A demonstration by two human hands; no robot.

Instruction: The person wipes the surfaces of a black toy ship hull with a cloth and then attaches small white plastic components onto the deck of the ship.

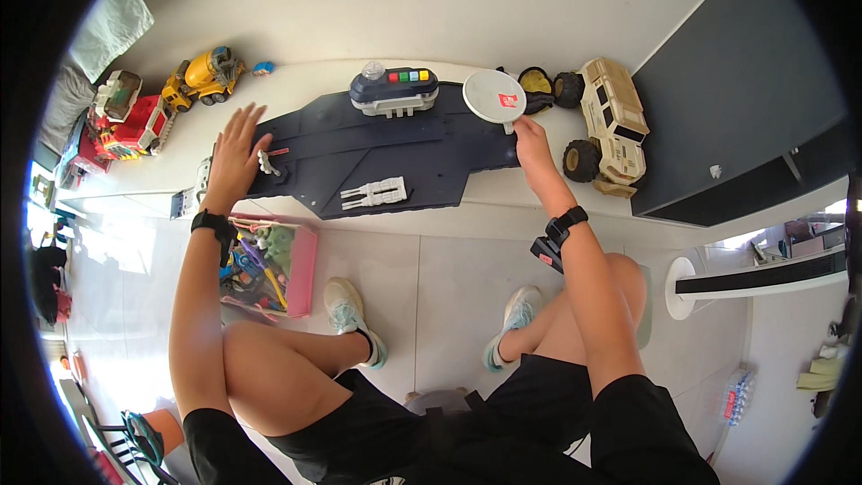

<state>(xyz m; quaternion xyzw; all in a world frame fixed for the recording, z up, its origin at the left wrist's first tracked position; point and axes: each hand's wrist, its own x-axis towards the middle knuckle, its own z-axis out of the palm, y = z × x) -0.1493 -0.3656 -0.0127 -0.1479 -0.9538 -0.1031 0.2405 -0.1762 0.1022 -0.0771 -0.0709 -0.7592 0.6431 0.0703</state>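
White disc is grasped by the right fingers, while the left hand (fingers outstretched, released) extends palm-down.

My arms are pointing forward, wide apart. My left hand is holding its fingers out, thumb sticking sideways. My right hand is gripping with bent fingers.

Bright daylight comes from the left, glaring white across the floor, while the wall sits in softer, even light; the centre looks fairly sharp, and the fisheye bends the shelf inside a black, rounded rim.
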